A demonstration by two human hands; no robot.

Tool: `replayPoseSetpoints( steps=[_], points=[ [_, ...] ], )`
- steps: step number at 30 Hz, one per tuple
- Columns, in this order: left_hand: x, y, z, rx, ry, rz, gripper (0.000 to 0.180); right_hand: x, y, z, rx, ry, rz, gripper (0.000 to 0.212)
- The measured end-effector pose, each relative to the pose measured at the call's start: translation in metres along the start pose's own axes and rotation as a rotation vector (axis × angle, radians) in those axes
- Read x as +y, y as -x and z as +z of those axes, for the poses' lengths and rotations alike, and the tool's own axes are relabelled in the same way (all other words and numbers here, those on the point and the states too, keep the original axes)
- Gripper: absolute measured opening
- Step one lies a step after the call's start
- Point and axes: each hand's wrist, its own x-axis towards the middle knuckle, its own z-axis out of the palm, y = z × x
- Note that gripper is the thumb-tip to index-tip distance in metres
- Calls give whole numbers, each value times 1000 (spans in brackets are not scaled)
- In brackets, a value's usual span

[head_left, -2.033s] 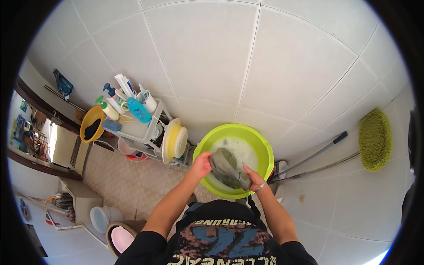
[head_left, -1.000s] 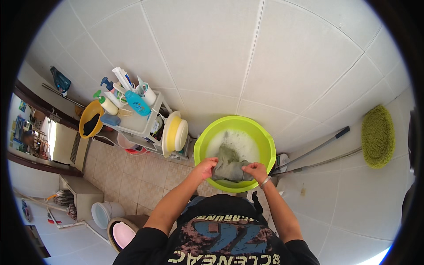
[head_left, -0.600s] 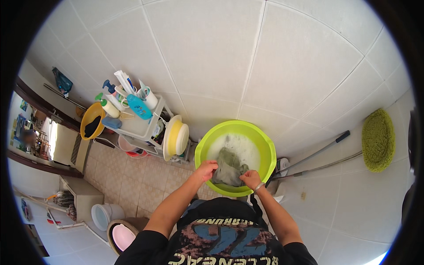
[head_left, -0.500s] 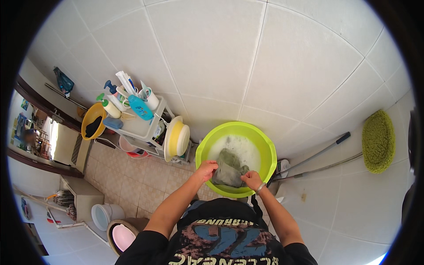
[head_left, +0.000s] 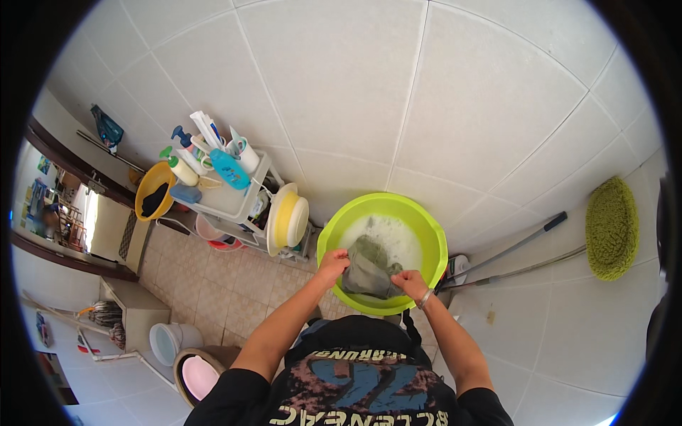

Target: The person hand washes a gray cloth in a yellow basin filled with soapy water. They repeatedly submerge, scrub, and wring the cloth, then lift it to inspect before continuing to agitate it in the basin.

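Observation:
A wet grey-green cloth (head_left: 371,273) stretches between my two hands, over a round lime-green basin (head_left: 432,231). White suds (head_left: 406,240) float on the water in it. My left hand (head_left: 334,266) pinches the cloth's left edge near the basin's left rim. At its right edge, my right hand (head_left: 412,284) grips the cloth with fingers closed, and a band circles that wrist. Part of the cloth sags toward the water; whether its lower folds are under the suds I cannot tell.
Left of the basin stands a white shelf cart (head_left: 231,201) with bottles; a yellow-and-white folding basin (head_left: 288,220) hangs on its side. Mop poles (head_left: 526,238) and a green mop head (head_left: 612,227) lean at right. Pale buckets (head_left: 170,342) stand lower left, and a tiled wall rises behind.
My hands have moved slightly apart and up, drawing the cloth a little wider and flatter. The whole view has shifted slightly.

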Motion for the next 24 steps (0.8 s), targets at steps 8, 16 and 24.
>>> replayPoseSetpoints(
  steps=[8,16,24],
  points=[
    [6,10,-4,5,-16,-62,15,-13,14,0,42,235,-3,30],
    [8,11,2,-69,-17,-113,15,-17,6,18,96,427,-23,34],
    [9,14,1,-42,-115,-103,6,-16,5,19,234,325,26,26]
  ],
)
